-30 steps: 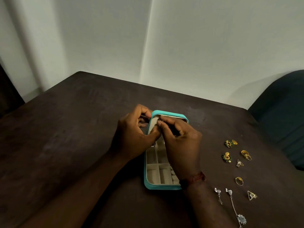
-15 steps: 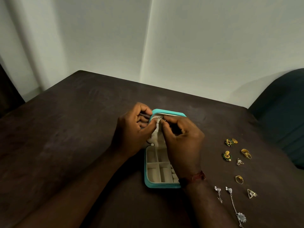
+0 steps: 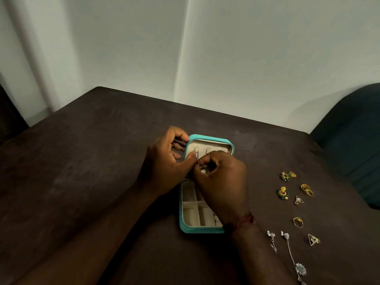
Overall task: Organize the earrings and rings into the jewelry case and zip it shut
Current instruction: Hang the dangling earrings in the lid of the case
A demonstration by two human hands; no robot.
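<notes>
Here, the open case's (image 3: 192, 227) lid (image 3: 211, 139) is held by the curled left grip (image 3: 164, 163) — a small earring (image 3: 199, 166) is pinched in the right grip (image 3: 223, 182).

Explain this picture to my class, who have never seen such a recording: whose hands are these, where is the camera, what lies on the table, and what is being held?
There is no machine here: a person works with two bare hands. The single camera sits on the person's head and looks forward and down. On the dark table rests an open teal jewelry case with its lid raised. The left hand grips the lid's edge. The right hand pinches a small piece against the lid's lining; it is too small to identify. To the right lie loose pieces waiting to be packed: green-gold earrings, gold rings, triangle earrings and long silver earrings.
</notes>
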